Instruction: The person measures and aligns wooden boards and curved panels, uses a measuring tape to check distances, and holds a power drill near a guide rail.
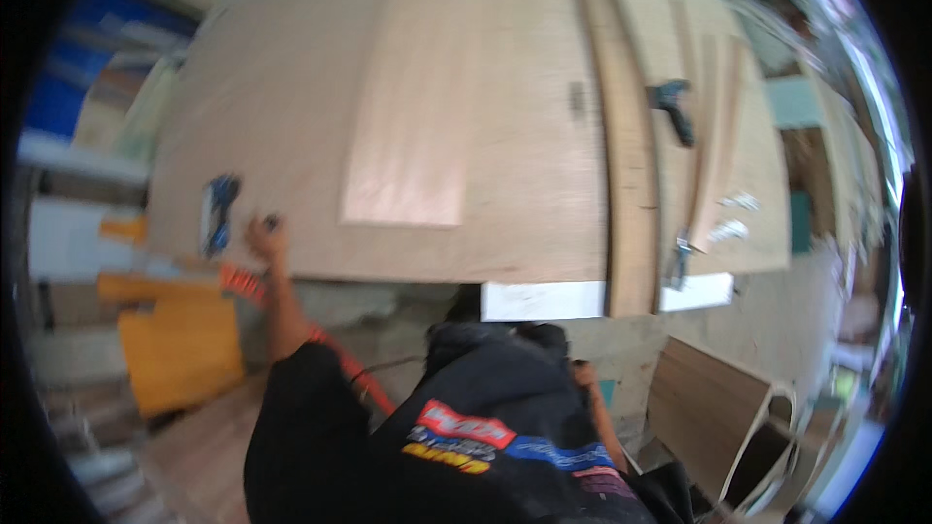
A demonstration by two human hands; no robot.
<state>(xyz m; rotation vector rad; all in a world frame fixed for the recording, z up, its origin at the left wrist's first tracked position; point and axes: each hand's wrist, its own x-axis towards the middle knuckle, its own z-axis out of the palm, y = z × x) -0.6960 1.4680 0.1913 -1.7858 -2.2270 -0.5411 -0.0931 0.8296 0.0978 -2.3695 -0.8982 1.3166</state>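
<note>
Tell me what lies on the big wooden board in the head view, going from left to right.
Blue boxy tool → the person's left hand at the board's near edge → pale rectangular plywood panel → long straight wooden strip → dark clamp-like tool → thin leaning wood strips.

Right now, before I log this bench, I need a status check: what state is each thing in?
Left hand: raised to the bench edge, gripping a small dark object; too blurred to identify.
Right hand: low by the waist, mostly hidden.
Plywood sheet: lying flat on the bench.
Long wooden strip: lying flat, overhanging the near edge.
Clamp: lying loose on the boards.
</note>
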